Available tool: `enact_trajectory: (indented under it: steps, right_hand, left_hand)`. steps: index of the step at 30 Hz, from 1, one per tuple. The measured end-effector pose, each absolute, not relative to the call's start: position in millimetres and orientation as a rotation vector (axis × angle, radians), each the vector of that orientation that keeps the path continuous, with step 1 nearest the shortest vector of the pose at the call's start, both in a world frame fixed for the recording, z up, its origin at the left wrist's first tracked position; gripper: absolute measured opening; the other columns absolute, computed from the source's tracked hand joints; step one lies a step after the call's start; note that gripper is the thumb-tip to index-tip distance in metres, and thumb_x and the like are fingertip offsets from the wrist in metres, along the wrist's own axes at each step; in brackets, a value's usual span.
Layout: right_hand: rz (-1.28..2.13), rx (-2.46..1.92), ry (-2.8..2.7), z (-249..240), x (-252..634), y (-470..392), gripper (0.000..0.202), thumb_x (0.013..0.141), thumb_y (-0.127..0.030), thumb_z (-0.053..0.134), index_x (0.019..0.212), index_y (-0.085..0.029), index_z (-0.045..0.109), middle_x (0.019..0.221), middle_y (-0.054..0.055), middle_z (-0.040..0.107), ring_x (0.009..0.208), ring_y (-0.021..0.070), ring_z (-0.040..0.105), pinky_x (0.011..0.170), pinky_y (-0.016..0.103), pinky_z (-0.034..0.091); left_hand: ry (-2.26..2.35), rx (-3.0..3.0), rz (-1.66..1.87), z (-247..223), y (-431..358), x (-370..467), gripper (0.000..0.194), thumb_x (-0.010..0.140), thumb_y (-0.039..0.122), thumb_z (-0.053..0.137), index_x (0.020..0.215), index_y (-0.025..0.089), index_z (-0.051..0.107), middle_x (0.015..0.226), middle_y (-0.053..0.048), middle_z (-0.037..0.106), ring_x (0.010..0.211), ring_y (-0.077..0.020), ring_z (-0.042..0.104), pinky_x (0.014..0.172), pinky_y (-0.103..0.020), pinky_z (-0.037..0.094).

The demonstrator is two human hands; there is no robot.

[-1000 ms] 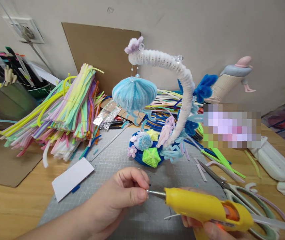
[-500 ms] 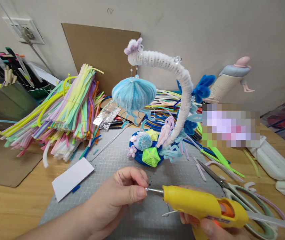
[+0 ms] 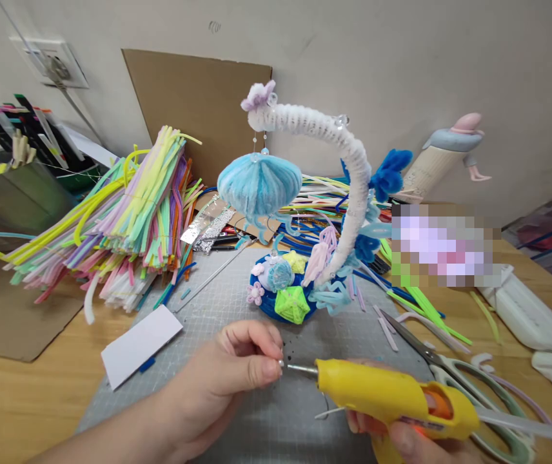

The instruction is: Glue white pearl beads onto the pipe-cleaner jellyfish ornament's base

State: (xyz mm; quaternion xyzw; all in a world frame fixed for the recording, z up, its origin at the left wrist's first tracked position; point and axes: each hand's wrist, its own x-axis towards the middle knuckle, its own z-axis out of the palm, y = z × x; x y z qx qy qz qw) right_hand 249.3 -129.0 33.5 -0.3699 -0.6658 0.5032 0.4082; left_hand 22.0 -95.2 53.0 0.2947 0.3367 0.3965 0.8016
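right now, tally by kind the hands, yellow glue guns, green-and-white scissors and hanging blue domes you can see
Left hand and right hand: 2
Yellow glue gun: 1
Green-and-white scissors: 1 pair
Hanging blue dome: 1
Total: 5

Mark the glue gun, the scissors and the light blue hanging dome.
Glue gun (image 3: 380,392): head view, middle of its yellow body.
Scissors (image 3: 433,357): head view, by the pivot.
Hanging dome (image 3: 259,185): head view, ribbed front.

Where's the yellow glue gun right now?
In the head view, the yellow glue gun is at lower right, held in the right hand, its metal tip pointing toward the left hand, with the scissors partly behind it.
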Motion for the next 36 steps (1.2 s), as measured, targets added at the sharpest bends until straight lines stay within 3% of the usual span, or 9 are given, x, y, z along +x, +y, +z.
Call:
enact_trajectory:
  steps: [7,14,19,36]
  right_hand:
    - [1.272,-0.855,-1.660,32.9,246.0,-129.5,0.033,0.079,-0.061,0.053,0.075,-0.029,0.061,0.067,0.000,0.058,0.060,0.0196,0.054,0.056,0.030,0.043]
    - [1.284,-0.767,-1.676,31.6,246.4,-128.6,0.030,0.080,-0.056,0.053,0.077,-0.026,0.059,0.069,0.001,0.056,0.061,0.0192,0.053,0.056,0.031,0.039]
    - [1.303,-0.791,-1.784,37.3,247.6,-129.7,0.039,0.087,-0.057,0.043,0.076,-0.021,0.058,0.070,0.003,0.054,0.065,0.0176,0.051,0.060,0.030,0.039]
    - [1.400,-0.739,-1.716,32.1,245.6,-124.4,0.039,0.083,-0.058,0.044,0.069,-0.022,0.046,0.068,0.001,0.046,0.064,0.0174,0.047,0.060,0.030,0.035]
  left_hand:
    - [1.082,1.182,1.105,60.7,-71.3,18.5,0.006,0.063,0.020,0.076,0.060,0.021,0.071,0.066,0.001,0.053,0.067,-0.0127,0.049,0.062,-0.025,0.035]
    - [1.400,1.900,0.907,57.9,-35.2,27.2,0.009,0.073,0.020,0.065,0.072,0.024,0.072,0.073,0.000,0.056,0.076,-0.0167,0.054,0.070,-0.030,0.040]
    - [1.441,1.978,0.754,51.8,-21.8,34.9,0.008,0.072,0.022,0.066,0.072,0.025,0.073,0.076,0.001,0.052,0.075,-0.0159,0.054,0.069,-0.030,0.041]
    - [1.379,2.094,0.719,42.0,-11.7,35.3,0.011,0.073,0.019,0.066,0.071,0.026,0.075,0.077,0.000,0.051,0.078,-0.0162,0.052,0.072,-0.030,0.041]
